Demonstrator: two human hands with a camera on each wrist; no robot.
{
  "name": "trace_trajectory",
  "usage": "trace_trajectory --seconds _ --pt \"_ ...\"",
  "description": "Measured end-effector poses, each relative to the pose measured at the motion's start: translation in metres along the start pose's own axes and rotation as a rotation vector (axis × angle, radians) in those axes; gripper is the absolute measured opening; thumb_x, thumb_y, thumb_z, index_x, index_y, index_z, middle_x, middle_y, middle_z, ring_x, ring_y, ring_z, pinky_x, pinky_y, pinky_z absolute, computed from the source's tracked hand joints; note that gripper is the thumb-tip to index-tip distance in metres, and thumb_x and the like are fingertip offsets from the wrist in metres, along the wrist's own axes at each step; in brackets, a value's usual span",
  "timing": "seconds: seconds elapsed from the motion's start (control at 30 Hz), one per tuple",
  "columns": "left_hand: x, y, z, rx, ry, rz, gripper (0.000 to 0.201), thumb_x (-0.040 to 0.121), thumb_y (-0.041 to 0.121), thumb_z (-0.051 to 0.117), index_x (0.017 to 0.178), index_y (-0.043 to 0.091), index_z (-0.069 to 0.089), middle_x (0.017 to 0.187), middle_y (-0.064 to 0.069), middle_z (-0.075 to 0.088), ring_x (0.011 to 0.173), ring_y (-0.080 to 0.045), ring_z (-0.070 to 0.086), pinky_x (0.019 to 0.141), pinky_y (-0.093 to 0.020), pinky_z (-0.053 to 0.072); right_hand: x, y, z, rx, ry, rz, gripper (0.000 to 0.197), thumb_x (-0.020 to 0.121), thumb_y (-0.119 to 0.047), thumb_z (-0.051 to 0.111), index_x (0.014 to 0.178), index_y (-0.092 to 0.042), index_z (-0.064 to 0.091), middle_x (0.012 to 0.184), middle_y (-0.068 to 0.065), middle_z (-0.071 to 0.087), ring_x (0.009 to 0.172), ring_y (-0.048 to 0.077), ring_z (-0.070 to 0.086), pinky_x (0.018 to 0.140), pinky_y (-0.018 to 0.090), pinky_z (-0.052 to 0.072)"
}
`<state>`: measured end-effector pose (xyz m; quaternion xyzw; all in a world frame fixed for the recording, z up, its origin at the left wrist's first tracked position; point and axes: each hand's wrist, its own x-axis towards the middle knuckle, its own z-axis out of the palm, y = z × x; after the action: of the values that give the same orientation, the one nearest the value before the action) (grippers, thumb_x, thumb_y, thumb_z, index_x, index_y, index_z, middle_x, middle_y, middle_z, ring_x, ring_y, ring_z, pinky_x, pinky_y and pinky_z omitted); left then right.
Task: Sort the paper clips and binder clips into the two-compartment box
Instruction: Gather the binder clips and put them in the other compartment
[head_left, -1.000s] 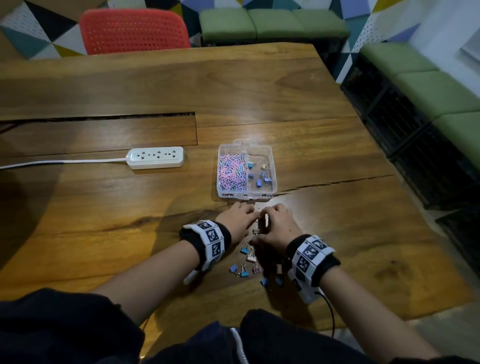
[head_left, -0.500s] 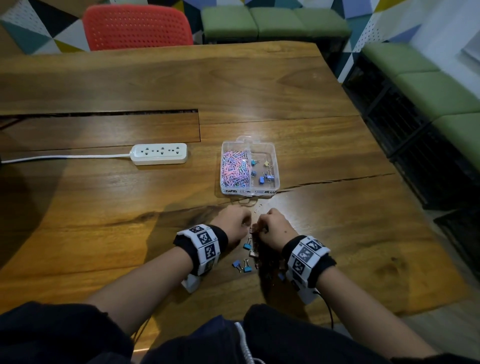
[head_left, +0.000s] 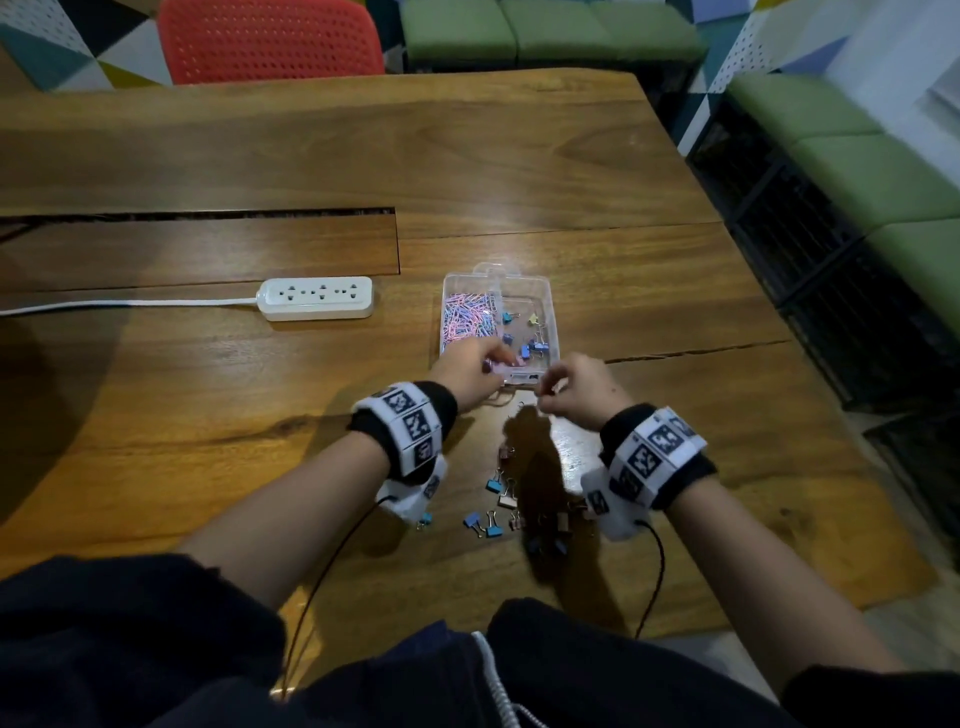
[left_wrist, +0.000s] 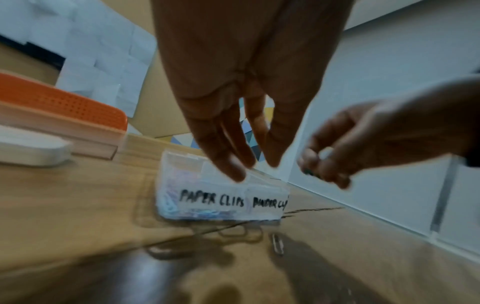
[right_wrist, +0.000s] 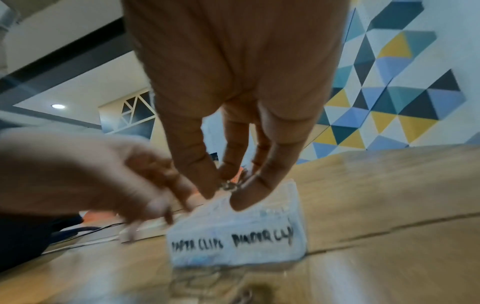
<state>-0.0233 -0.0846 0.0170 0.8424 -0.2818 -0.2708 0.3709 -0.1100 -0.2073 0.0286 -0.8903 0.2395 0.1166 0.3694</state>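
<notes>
Nearest me, loose binder clips (head_left: 493, 512) lie scattered on the table (head_left: 208, 395) between my wrists. At 12 o'clock from them my right hand (head_left: 576, 392) pinches a small metal clip (right_wrist: 230, 186); my left hand (head_left: 470, 371) has loosely spread fingers, hold unclear. Just past both sits the 2-compartment box (head_left: 551, 332), long axis running 6 to 12, binder side at 1 o'clock, nearer my right.

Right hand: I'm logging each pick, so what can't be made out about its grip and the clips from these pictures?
- Right hand: pinches something small and metallic; motion blur hides its kind.
- Left hand: over the box; anything held is hidden by fingers in head view, blurred in wrist view.
- Binder clips on the table: some lost in arm shadow, head view.
</notes>
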Motion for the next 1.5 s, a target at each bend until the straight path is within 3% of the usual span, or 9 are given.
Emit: trace_trajectory --seconds 0.1,0.3,0.47,0.6,0.8,1.0,1.17,1.37,1.5 --pt "-0.029 -0.019 -0.008 0.267 -0.228 -0.056 0.034 0.08 0.004 0.065 0.112 0.012 0.056 0.118 -0.004 0.055 0.09 -0.012 0.051 0.071 -0.018 0.046 0.015 -0.012 -0.01 0.081 0.148 -0.034 0.01 0.083 -0.004 0.059 0.076 -0.011 0.058 0.098 0.009 0.061 0.077 0.011 0.054 0.074 0.023 0.051" --pt "-0.081 -0.055 0.006 0.681 -0.494 -0.148 0.071 0.076 0.013 0.072 0.136 0.019 0.034 0.139 -0.008 0.031 0.119 -0.024 0.045 0.094 -0.03 0.046 0.008 -0.005 0.004 -0.08 0.113 -0.069 0.033 0.084 -0.014 0.059 0.116 -0.014 0.055 0.135 0.005 0.044 0.126 0.023 0.039 0.108 0.037 0.034" --pt "-0.091 -0.06 0.022 0.6 -0.345 -0.093 0.029 0.09 0.011 0.051 0.119 0.013 0.052 0.12 -0.007 0.047 0.11 -0.025 0.051 0.086 -0.029 0.043 -0.032 0.013 0.039 -0.197 -0.13 -0.066 0.038 0.077 -0.017 0.068 0.112 -0.013 0.052 0.123 0.006 0.045 0.104 0.016 0.046 0.085 0.022 0.044" --pt "-0.084 -0.05 0.03 0.418 -0.274 -0.118 0.021 0.088 0.014 0.053 0.108 0.012 0.057 0.109 -0.006 0.046 0.108 -0.025 0.052 0.084 -0.027 0.041 -0.046 0.024 0.066 -0.198 -0.232 -0.086 0.057 0.074 -0.02 0.072 0.125 -0.021 0.047 0.124 0.005 0.041 0.112 0.022 0.046 0.096 0.032 0.044" --pt "-0.095 -0.037 0.053 0.592 -0.388 -0.086 0.066 0.075 0.046 0.067 0.129 0.016 0.041 0.127 -0.007 0.036 0.117 -0.027 0.039 0.094 -0.037 0.043 -0.046 0.031 0.079 -0.291 -0.168 -0.188 0.038 0.083 -0.019 0.061 0.12 -0.02 0.057 0.122 0.011 0.044 0.111 0.026 0.048 0.099 0.036 0.041" --pt "-0.101 -0.035 0.064 0.681 -0.303 0.029 0.042 0.09 0.023 0.055 0.131 0.02 0.043 0.13 -0.009 0.037 0.118 -0.029 0.037 0.094 -0.038 0.043 -0.046 0.032 0.078 -0.252 -0.131 -0.181 0.028 0.084 -0.007 0.051 0.11 -0.009 0.062 0.115 0.017 0.05 0.106 0.029 0.052 0.089 0.028 0.039" --pt "-0.099 -0.04 0.058 0.644 -0.323 0.059 0.02 0.091 0.019 0.052 0.11 0.016 0.058 0.119 -0.007 0.042 0.107 -0.026 0.045 0.087 -0.032 0.041 -0.047 0.034 0.078 -0.241 -0.122 -0.153 0.028 0.081 -0.005 0.052 0.108 -0.007 0.062 0.115 0.017 0.051 0.106 0.029 0.053 0.088 0.026 0.041" --pt "-0.099 -0.041 0.049 0.65 -0.365 0.079 0.022 0.087 0.021 0.054 0.109 0.015 0.059 0.12 -0.006 0.042 0.108 -0.025 0.046 0.088 -0.032 0.042 -0.049 0.031 0.082 -0.287 -0.103 -0.094 0.026 0.08 -0.017 0.063 0.105 -0.01 0.061 0.113 0.012 0.05 0.105 0.028 0.052 0.09 0.031 0.044" --pt "-0.095 -0.045 0.045 0.59 -0.373 0.048 0.017 0.088 0.014 0.053 0.103 0.012 0.061 0.115 -0.005 0.044 0.105 -0.023 0.05 0.083 -0.028 0.04 -0.048 0.03 0.078 -0.226 -0.108 -0.05 0.017 0.081 -0.009 0.061 0.097 -0.008 0.063 0.085 -0.002 0.048 0.092 0.021 0.055 0.075 0.023 0.042"
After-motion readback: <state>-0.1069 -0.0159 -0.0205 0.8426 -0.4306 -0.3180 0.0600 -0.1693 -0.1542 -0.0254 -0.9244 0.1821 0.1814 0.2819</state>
